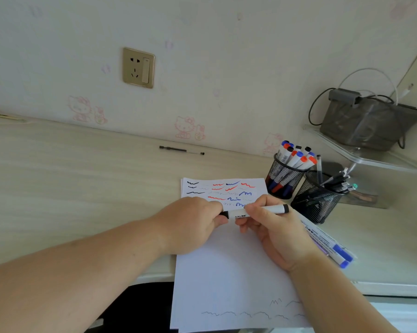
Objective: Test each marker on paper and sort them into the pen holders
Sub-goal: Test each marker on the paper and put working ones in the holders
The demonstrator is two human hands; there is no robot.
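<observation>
Pale wood desk [70, 183] is covered at centre by one paper sheet [229, 267]. One black marker [257, 212] is held level over it, its cap end pinched by the left hand [190, 224], its barrel gripped by the right hand [272, 227]. Two mesh pen holders [284, 181] are seen to the right, and two blue markers [332, 246] lie beside the sheet.

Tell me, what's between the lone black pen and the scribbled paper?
Only bare desk separates the black pen from the paper, per the head view.

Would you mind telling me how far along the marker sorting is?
Mostly done: many markers fill the left mesh holder and scribbles cover the white paper. Both hands, left and right, hold a black-capped white marker. Blue-capped markers remain on the desk.
</observation>
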